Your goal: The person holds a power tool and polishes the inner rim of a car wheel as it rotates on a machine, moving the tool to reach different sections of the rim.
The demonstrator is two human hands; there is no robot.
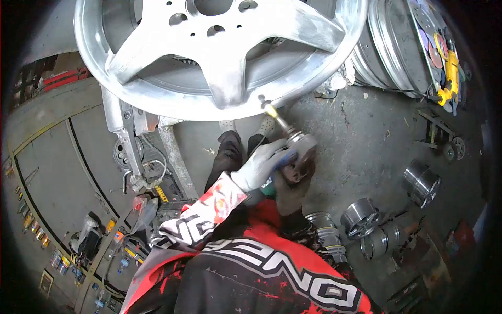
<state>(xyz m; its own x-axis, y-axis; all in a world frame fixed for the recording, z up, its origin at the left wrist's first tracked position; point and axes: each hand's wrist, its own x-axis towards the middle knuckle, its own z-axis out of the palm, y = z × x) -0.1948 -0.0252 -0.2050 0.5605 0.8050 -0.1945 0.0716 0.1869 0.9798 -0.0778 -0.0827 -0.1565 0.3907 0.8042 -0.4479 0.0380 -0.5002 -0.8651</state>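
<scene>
Stained concrete floor is stretching under everything, with small rims (360, 217) lying loose at the right and a stack of wheels (384, 49) leaning at the top right. An alloy wheel (225, 57) is sitting on a metal stand (130, 149), its spoked face turning towards the camera and filling the top of the view. The person is gripping a die grinder (298, 144) in both gloved hands. The left hand (260, 166), in a grey glove, is wrapping its fingers tightly round the body. The right hand (294, 183), in a dark glove, is clenching the tool from below, just behind. The grinder's tip is touching the wheel's outer lip beside the foot of a spoke. Doing this well, I judge, is calling for a shallow angle and light, even pressure, with both wrists bracing the tool so the tip is not skating across the lip. The shoes (227, 125) are standing right beneath the contact point, so dust is probably falling onto them
</scene>
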